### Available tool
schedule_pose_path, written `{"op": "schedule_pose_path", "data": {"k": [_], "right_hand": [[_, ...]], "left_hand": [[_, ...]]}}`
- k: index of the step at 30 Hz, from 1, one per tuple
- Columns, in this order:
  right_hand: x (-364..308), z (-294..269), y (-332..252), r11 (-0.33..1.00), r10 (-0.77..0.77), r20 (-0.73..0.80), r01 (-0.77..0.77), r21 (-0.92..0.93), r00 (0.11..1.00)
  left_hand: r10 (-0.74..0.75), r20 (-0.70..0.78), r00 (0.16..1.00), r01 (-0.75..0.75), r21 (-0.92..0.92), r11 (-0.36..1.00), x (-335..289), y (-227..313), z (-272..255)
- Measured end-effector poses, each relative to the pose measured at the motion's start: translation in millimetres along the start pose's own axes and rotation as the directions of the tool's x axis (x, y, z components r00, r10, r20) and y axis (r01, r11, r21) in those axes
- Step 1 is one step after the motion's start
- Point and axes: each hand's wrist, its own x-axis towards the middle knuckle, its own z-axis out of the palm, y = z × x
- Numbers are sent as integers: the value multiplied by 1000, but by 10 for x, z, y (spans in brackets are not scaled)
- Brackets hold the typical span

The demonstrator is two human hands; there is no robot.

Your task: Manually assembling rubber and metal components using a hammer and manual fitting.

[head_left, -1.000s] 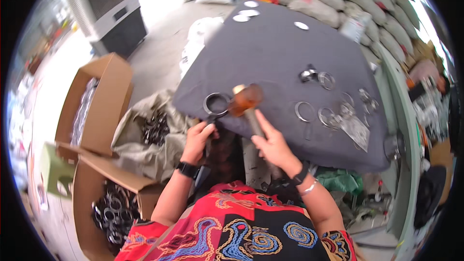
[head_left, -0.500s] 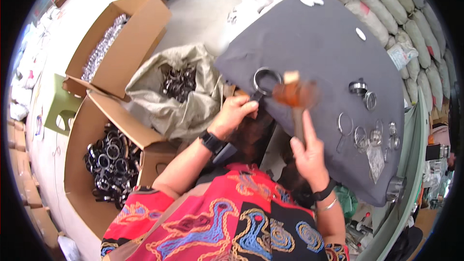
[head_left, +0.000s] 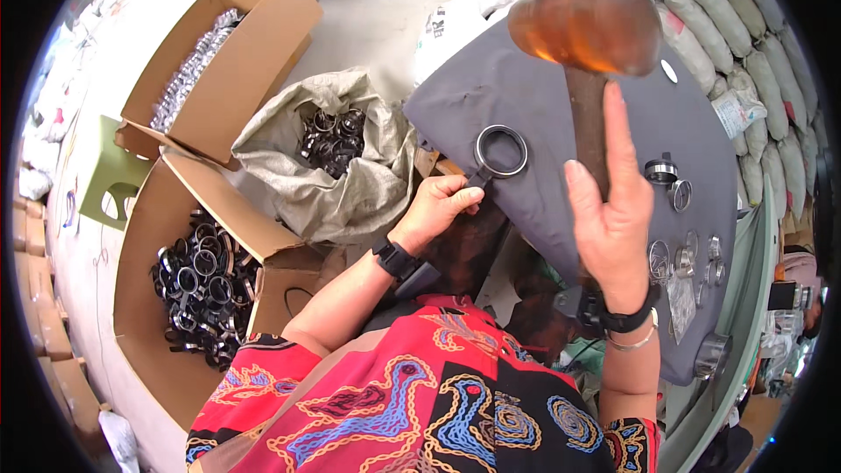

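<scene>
My left hand (head_left: 440,215) pinches the short handle of a black ring (head_left: 480,173) with a shiny inner rim. The ring lies at the left edge of a grey cloth-covered table (head_left: 547,123). Raised over the table, my right hand (head_left: 613,241) grips a mallet by its brown handle, the index finger stretched along it. The mallet (head_left: 585,28) has a translucent amber head, blurred at its right end, and is well apart from the ring. Right of my right hand, several metal rings (head_left: 680,195) and a clear plastic bag (head_left: 681,302) lie on the cloth.
On the left stand an open sack (head_left: 263,136) of black rings, a carton (head_left: 140,298) holding more, and another carton (head_left: 263,44) of silvery parts. A green stool (head_left: 103,175) is beyond them. Stacked filled sacks (head_left: 745,52) line the far right.
My right hand has lifted the mallet up from beside the ring. The view has shifted slightly; my left hand keeps its hold on the ring's handle.
</scene>
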Motion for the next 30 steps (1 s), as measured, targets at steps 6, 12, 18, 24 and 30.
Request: {"op": "schedule_pose_path", "data": {"k": [6,12,18,24,30], "right_hand": [[-57,121,179,840,449,234,-497,219,862],[-196,-35,273,862,451,18,-441,249,892],[-598,124,256,414,731,302,-750,516,612],[-766,-267,186,474,783,12,-610,635,621],[-1178,-748,305,522,802,-249,-434,734,543]], "left_hand": [[19,-36,999,-11,209,978,-39,31,-2],[-10,12,1000,9,18,1000,-8,-31,-25],[-17,19,1000,15,88,996,-64,51,14],[65,-117,991,-76,-95,993,-96,340,-172],[458,-725,515,-516,165,841,-867,872,-2119]]}}
